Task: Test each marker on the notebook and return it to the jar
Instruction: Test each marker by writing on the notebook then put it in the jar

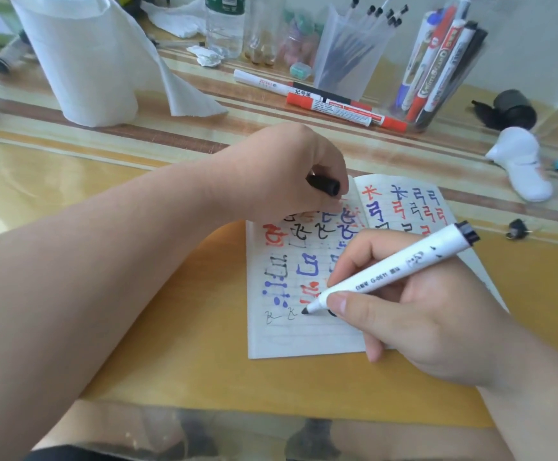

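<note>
From the head view: grips a white marker in the right hand, tip touching the lower left page of the open notebook beside thin black strokes. Rests the left hand on the notebook's top edge, fingers curled round a black cap. Shows the jar of markers well behind, loose markers just beside it.

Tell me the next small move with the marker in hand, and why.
Probably draw one short stroke: the right hand holds the marker with its tip on the notebook beside two faint marks, and the left hand grips its cap.
</note>
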